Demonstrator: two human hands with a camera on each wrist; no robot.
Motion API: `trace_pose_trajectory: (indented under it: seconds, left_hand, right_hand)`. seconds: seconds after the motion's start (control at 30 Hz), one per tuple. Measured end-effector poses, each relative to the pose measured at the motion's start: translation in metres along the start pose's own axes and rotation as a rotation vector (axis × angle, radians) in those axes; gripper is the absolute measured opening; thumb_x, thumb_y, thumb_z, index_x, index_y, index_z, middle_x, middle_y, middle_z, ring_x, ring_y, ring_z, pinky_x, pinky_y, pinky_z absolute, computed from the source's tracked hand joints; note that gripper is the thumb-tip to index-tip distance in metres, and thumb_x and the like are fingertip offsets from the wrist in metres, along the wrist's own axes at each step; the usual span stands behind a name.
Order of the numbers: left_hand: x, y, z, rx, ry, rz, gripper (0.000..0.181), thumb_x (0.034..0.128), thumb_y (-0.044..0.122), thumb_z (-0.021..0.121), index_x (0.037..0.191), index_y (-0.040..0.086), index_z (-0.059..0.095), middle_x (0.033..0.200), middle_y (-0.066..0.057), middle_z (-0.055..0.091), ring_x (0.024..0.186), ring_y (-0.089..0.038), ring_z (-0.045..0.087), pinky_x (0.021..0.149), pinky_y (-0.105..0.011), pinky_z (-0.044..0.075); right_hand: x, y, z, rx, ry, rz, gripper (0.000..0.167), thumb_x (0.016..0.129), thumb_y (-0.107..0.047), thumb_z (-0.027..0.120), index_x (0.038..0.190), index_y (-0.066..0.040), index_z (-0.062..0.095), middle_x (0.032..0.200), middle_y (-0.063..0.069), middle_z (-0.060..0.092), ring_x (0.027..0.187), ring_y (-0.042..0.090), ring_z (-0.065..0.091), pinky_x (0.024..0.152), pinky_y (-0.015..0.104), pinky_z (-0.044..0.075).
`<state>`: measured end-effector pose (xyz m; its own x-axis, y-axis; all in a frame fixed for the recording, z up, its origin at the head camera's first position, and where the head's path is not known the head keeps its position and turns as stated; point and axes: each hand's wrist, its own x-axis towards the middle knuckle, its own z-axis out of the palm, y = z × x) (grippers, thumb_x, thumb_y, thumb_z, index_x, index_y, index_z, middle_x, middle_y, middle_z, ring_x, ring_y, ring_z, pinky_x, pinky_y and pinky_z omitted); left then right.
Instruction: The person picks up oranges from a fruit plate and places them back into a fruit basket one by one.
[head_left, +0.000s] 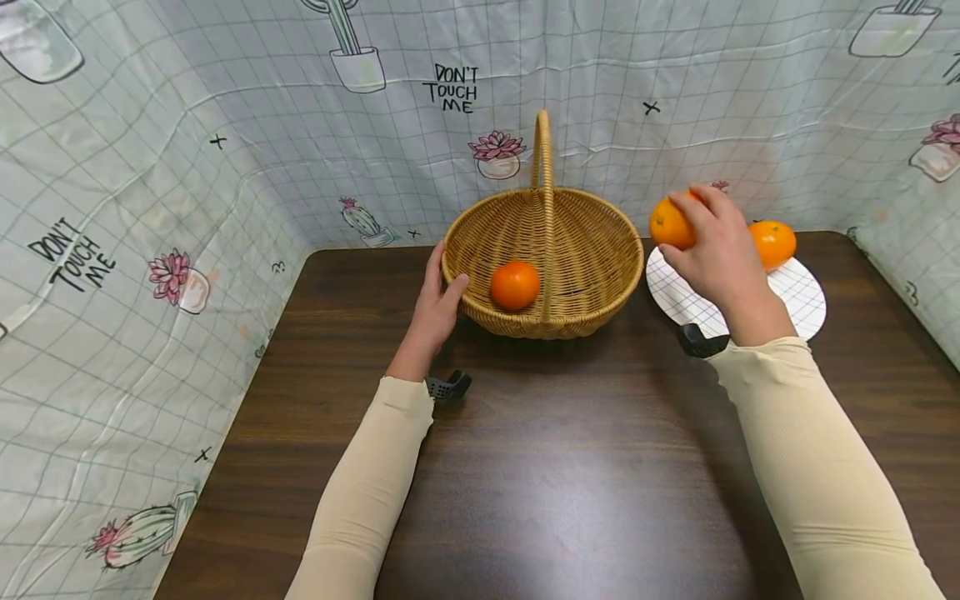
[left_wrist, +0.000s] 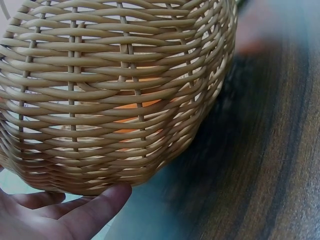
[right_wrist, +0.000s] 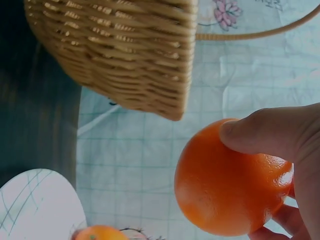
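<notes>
A wicker basket [head_left: 592,304] with a tall arched handle stands upright on the table, one orange [head_left: 515,285] inside it. Against the basket's left side, my left hand [head_left: 435,308] holds the rim, thumb near the front and fingers along the outer side. In the left wrist view, the thumb [left_wrist: 107,205] touches the weave, and orange colour shows through the gaps. My right hand [head_left: 723,254] grips another orange [right_wrist: 230,180] between thumb and fingers, raised to the right of the basket. Below that hand lies a white plate [head_left: 806,304] bearing a further orange [head_left: 772,243].
The dark wooden table [head_left: 555,467] extends toward me. A grid-patterned cloth [head_left: 315,158] with cactus drawings hangs behind it and along both sides. The basket handle [head_left: 545,150] arches above the opening, between its left and right halves.
</notes>
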<state>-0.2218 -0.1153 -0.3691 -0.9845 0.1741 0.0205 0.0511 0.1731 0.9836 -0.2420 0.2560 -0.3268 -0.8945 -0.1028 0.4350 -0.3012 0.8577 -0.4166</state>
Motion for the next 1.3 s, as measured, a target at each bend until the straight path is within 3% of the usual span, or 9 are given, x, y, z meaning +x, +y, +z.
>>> trace_pose_trajectory:
  seconds: [0.3, 0.57, 1.3]
  left_hand:
    - [0.001, -0.001, -0.001, -0.024, -0.005, -0.001, 0.069, 0.1028, 0.025, 0.046, 0.157, 0.025, 0.004, 0.163, -0.009, 0.010, 0.142, -0.030, 0.035, 0.108, -0.046, 0.040]
    - [0.004, -0.002, -0.002, -0.036, -0.011, -0.029, 0.070, 0.1026, 0.027, 0.046, 0.157, 0.028, 0.003, 0.163, -0.008, 0.010, 0.140, -0.030, 0.038, 0.106, -0.046, 0.042]
    - [0.003, 0.003, -0.002, 0.002, -0.009, -0.017, 0.069, 0.1029, 0.026, 0.046, 0.157, 0.025, 0.003, 0.163, -0.010, 0.009, 0.141, -0.031, 0.035, 0.108, -0.046, 0.040]
  right_hand:
    - [0.000, -0.018, -0.006, 0.030, 0.069, -0.036, 0.062, 0.079, -0.013, 0.076, 0.137, -0.010, 0.054, 0.145, 0.018, 0.044, 0.131, 0.042, 0.041, 0.107, 0.057, 0.033]
    - [0.001, -0.029, -0.007, 0.057, 0.040, -0.045, 0.061, 0.082, -0.017, 0.076, 0.138, -0.012, 0.053, 0.145, 0.016, 0.044, 0.130, 0.041, 0.042, 0.104, 0.060, 0.035]
    - [0.003, -0.039, 0.013, 0.110, -0.076, -0.082, 0.063, 0.083, -0.023, 0.078, 0.140, -0.015, 0.052, 0.146, 0.016, 0.043, 0.133, 0.040, 0.041, 0.108, 0.057, 0.034]
